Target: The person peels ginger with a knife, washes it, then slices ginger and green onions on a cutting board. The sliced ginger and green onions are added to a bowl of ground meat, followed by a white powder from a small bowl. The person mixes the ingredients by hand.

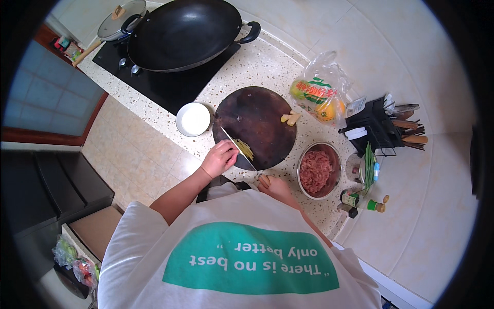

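Observation:
My right hand (274, 188) grips the handle of a kitchen knife (238, 148) at the near edge of a round dark chopping board (252, 116). The blade slants up and left over the board. My left hand (220, 159) is at the blade's left side, its fingers bunched; whether they pinch anything is hidden. Thin yellowish strips, probably ginger (244, 149), lie along the blade's right side. A few larger pieces of peeled ginger (291, 117) sit near the board's right edge.
A white bowl (193, 119) stands left of the board, a steel bowl of minced meat (316, 172) to the right. Behind are a fruit bag (319, 92) and a large wok (185, 34) on the cooktop. A utensil rack (372, 121), spring onions (369, 166) and bottles (362, 201) line the wall.

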A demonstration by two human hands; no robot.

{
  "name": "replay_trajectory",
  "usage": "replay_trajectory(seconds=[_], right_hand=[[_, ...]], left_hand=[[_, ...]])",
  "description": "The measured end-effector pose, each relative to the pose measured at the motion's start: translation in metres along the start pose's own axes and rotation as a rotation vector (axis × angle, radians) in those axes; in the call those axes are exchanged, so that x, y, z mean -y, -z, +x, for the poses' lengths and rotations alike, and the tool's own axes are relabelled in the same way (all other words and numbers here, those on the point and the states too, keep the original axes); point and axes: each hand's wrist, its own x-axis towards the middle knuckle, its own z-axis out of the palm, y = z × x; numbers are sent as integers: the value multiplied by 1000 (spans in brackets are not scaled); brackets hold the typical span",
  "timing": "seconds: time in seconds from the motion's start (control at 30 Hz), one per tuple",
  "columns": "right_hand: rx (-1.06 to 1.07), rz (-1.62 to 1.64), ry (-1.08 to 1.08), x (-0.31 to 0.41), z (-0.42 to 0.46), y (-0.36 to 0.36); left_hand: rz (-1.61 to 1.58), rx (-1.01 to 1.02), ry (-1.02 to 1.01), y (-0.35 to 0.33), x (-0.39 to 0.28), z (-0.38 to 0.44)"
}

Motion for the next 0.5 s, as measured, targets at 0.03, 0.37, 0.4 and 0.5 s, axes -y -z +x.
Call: replay_trajectory(seconds=[0.03, 0.37, 0.4, 0.5], right_hand=[[-8, 19, -11, 0, 0, 0], [11, 76, 17, -5, 2, -1], [-12, 146, 37, -4, 4, -2], [-58, 60, 41, -2, 3, -2]], left_hand=[[-5, 2, -1, 0, 0, 0], [20, -3, 15, -2, -1, -1], [22, -6, 19, -1, -1, -1], [27, -9, 14, 1, -1, 1]])
